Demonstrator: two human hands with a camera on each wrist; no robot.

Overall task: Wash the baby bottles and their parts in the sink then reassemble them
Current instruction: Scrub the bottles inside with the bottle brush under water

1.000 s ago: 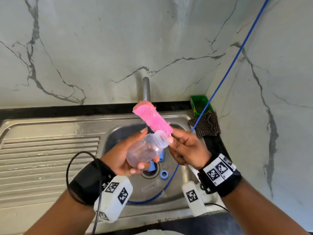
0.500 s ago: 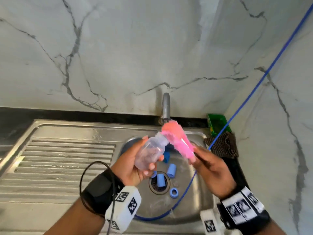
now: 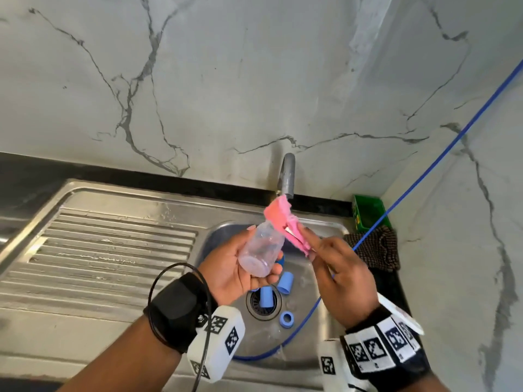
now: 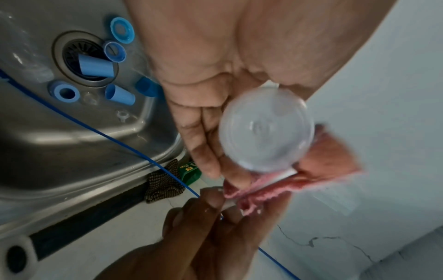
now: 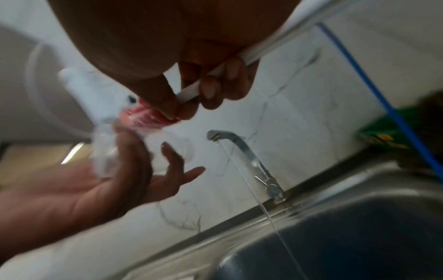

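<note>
at the left of the frame lies the ribbed steel draining board of the stainless steel sink. just right of it, at the centre, the left hand grips a clear plastic baby bottle, tilted, over the basin. at its neck sits a pink sponge bottle brush, its white handle pinched by the right hand. below, blue plastic caps and rings lie around the drain. at the far right, a green box and a dark checked cloth sit on the worktop.
</note>
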